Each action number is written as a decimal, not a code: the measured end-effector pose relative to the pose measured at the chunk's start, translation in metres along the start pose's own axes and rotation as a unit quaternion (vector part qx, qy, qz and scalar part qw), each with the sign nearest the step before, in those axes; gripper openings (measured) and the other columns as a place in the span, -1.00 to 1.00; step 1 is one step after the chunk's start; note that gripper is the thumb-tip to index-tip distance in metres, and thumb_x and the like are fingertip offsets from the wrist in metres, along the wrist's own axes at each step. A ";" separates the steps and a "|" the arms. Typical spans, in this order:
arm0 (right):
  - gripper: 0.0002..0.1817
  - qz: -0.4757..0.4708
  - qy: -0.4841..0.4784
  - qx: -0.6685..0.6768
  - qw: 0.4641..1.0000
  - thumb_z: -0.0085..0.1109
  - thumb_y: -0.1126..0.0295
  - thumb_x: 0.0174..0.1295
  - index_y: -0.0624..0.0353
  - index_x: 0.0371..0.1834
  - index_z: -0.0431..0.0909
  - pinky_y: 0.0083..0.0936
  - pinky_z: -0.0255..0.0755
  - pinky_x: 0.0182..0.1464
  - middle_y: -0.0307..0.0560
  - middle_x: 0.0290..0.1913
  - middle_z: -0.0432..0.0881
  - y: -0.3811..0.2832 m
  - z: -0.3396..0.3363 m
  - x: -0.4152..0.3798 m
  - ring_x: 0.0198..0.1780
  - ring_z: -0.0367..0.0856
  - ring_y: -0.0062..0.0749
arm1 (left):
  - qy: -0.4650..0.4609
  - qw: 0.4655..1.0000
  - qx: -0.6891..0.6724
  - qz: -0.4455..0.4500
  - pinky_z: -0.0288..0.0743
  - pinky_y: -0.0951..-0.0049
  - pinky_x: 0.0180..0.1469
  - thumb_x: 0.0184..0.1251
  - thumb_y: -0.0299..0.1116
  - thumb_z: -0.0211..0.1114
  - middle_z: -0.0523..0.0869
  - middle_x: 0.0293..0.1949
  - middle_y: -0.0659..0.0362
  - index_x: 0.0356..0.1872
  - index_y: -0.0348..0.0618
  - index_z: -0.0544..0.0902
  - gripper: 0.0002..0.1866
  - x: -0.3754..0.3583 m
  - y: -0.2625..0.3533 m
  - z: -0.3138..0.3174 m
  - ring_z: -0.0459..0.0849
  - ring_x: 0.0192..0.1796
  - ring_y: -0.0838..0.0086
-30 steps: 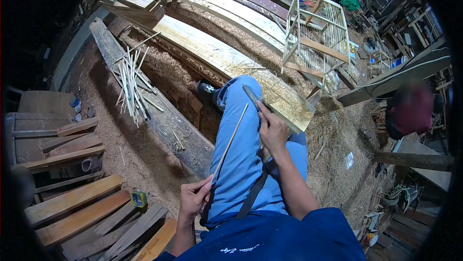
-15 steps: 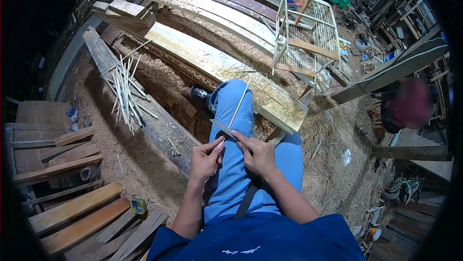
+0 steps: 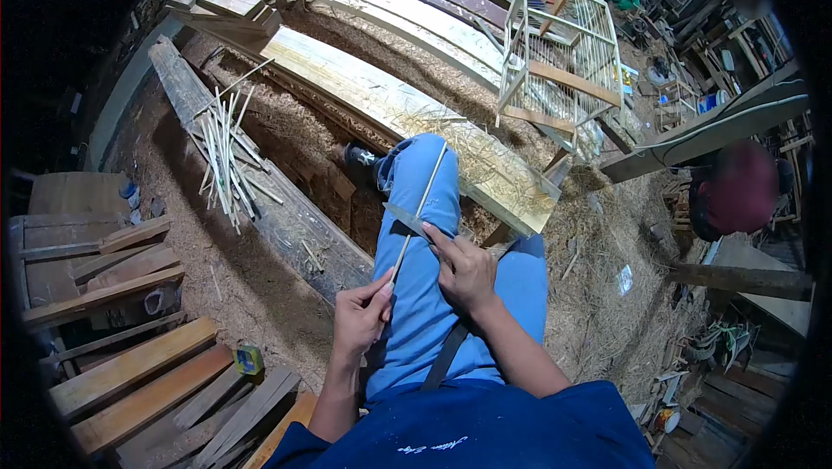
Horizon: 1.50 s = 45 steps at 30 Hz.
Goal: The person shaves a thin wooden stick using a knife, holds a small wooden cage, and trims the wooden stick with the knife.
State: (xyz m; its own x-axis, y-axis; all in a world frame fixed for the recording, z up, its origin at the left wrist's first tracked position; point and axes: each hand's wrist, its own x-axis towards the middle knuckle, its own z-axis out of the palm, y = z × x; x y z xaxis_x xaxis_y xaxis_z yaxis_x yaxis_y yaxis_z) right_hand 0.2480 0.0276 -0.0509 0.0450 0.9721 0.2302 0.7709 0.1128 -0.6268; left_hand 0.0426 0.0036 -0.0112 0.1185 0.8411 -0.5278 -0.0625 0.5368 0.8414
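My left hand (image 3: 362, 316) is closed around the lower end of a thin pale stick (image 3: 426, 192), which runs up along my thigh to the knee. In my right hand (image 3: 465, 271) is a knife, its flat metal blade (image 3: 404, 217) lying across the stick above my left hand. The forefinger of that hand stretches along the back of the blade, and the handle is hidden in the palm. Both hands rest over my jeans (image 3: 423, 166).
A bundle of thin sticks (image 3: 227, 157) lies on a weathered plank (image 3: 295, 231) at left. Beyond my knee is a shaving-covered board (image 3: 364, 92), with a slatted wooden cage (image 3: 563, 61) behind it. A person in a red top (image 3: 741, 192) is at right.
My left hand has drawn back down and left along the stick, away from the knife. My right hand and the blade have shifted only slightly.
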 end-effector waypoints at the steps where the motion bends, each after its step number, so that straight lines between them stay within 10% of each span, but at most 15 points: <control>1: -0.50 0.005 0.002 -0.011 1.000 0.26 0.33 0.28 -0.36 0.30 0.60 -0.13 0.45 -0.47 -0.09 -0.57 0.46 -0.001 -0.001 0.000 -0.56 0.56 -0.09 | 0.002 1.000 0.013 0.002 0.10 0.65 -0.71 0.51 -0.43 0.26 0.55 -0.63 0.34 0.16 -0.25 0.70 -0.71 -0.002 0.002 0.000 0.30 -0.73 0.77; 12: -0.63 0.234 -0.009 0.063 0.970 0.11 0.32 0.45 -0.20 0.28 0.62 -0.18 0.59 -0.09 0.18 -0.10 0.75 0.048 -0.018 0.067 -0.15 0.76 0.07 | -0.028 0.997 -0.003 -0.068 0.18 0.64 -0.70 0.53 -0.42 0.22 0.58 -0.64 0.25 0.19 -0.36 0.65 -0.68 -0.049 -0.007 -0.026 0.37 -0.74 0.70; 16: -0.63 0.115 0.083 0.211 0.967 0.07 0.39 0.49 0.04 0.32 0.57 -0.35 0.53 0.15 0.17 0.16 0.68 0.036 -0.012 0.047 0.16 0.72 -0.15 | -0.051 0.997 -0.011 -0.048 0.20 0.63 -0.74 0.57 -0.37 0.17 0.61 -0.63 0.18 0.27 -0.36 0.58 -0.63 -0.028 0.001 -0.014 0.36 -0.78 0.68; 45: -0.67 0.117 0.012 0.249 0.961 0.13 0.43 0.44 0.17 0.23 0.62 -0.40 0.53 0.17 0.16 0.12 0.71 -0.010 -0.017 -0.020 0.14 0.73 -0.11 | -0.101 0.995 0.016 -0.019 0.20 0.61 -0.70 0.53 -0.33 0.19 0.55 -0.63 0.26 -0.08 -0.32 0.68 -0.77 0.022 0.012 -0.021 0.36 -0.75 0.68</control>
State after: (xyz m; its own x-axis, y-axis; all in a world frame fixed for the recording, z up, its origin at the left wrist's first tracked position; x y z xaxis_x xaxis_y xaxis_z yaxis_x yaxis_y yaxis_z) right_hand 0.2506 0.0032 -0.0368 0.1987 0.9786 0.0533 0.3393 -0.0176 -0.9405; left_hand 0.0240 0.0295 -0.0150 0.3173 0.7878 -0.5279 -0.0231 0.5629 0.8262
